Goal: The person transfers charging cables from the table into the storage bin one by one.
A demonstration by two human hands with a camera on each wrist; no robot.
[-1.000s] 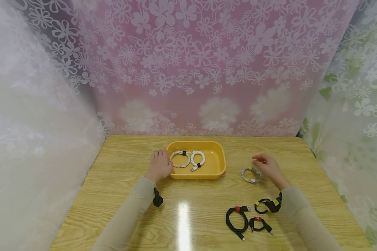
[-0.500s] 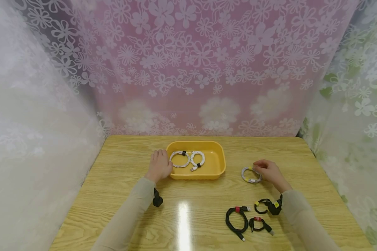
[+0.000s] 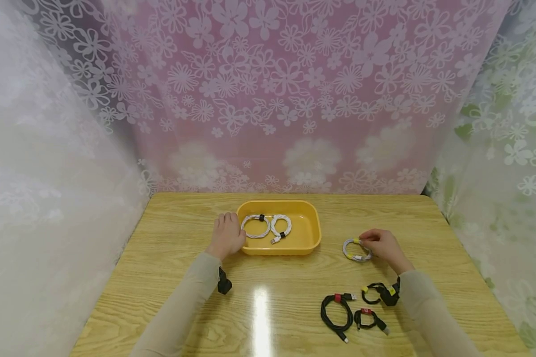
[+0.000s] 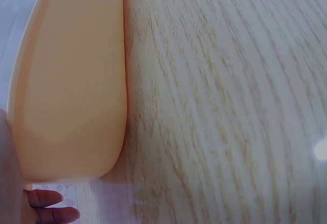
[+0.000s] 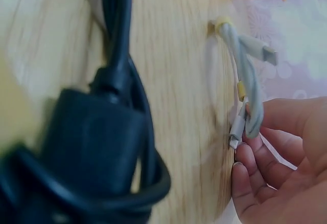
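Note:
A yellow plastic tray [image 3: 305, 233] holds two coiled white cables, a left coil [image 3: 255, 235] and a right coil [image 3: 288, 226], each with a black strap. My left hand [image 3: 226, 237] grips the tray's left end, its thumb at the rim and its fingers outside the wall. To the right of the tray, my right hand [image 3: 384, 248] pinches the edge of a coiled grey-white USB cable [image 3: 349, 247] with yellow ties. In the right wrist view this cable [image 5: 245, 65] stands partly tilted up between thumb and fingers, its plugs showing.
Nearer the front right lie a black cable [image 3: 323, 317] with a red strap, a smaller black cable [image 3: 374, 317] with a red tag, and a black cable [image 3: 364, 297] with a yellow tie, partly hidden by the right wrist camera [image 3: 389, 296]. Floral curtains [image 3: 286, 99] surround the wooden table [image 3: 183, 213].
My right hand has come down onto the grey-white cable and taken hold of its right edge; the coil has shifted very slightly. My left hand and the tray stay put.

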